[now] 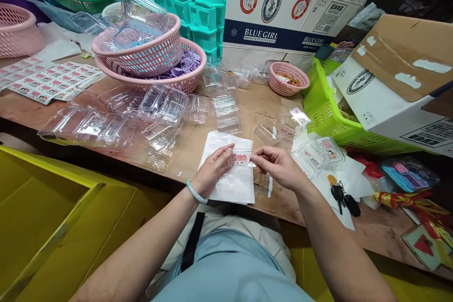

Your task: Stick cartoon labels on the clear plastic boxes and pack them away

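Straight ahead of the left hand [214,165] and right hand [278,165], I see a gap of bare cardboard [253,101] between the tray stack [226,112] and the small pink basket [288,86]. A tall beer carton [271,40] walls off its far end. On the left, clear boxes [94,126] crowd up to the big baskets [193,73] — no low way through. On the right, lids [310,158], then a green crate [327,111] block reaching; bare wood [377,233] shows beyond the keys [339,196].

Wears lt-blue top [233,276], off-white bottoms [244,222], 1 blk strap [193,240] & 1 pale-green L-wrist bangle [195,194].
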### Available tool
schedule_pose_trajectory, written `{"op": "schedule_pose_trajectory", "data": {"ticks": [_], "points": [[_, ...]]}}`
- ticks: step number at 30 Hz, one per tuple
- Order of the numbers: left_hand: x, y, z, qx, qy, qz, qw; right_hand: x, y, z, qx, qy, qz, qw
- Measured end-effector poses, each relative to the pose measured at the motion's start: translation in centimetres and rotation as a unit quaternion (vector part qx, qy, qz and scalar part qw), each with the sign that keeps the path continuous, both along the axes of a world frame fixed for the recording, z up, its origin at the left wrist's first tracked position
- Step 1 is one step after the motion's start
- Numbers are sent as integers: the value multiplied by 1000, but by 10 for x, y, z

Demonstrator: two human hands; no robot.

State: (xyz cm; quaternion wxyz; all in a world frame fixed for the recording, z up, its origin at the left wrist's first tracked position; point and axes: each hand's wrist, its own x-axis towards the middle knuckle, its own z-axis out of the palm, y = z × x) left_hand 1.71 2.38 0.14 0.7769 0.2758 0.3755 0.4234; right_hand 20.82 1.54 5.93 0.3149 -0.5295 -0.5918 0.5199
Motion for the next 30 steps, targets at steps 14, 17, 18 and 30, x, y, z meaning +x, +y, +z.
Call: {"op": "schedule_pose_trajectory", "data": {"ticks": [14,17,18,30], "points": [[-2,2,-4,-2,6,-11,1000,-2,8,8,-33,-51,39,997],[-2,1,-2,-4,4,-9,1000,-1,9,6,-35,-56,42,997],[-1,1,-2,-1,4,-9,1000,-2,9,6,-35,-59,42,997],[8,-3,-7,55,53,47,996,-6,-17,-18,153,-221,-297,916]]}}
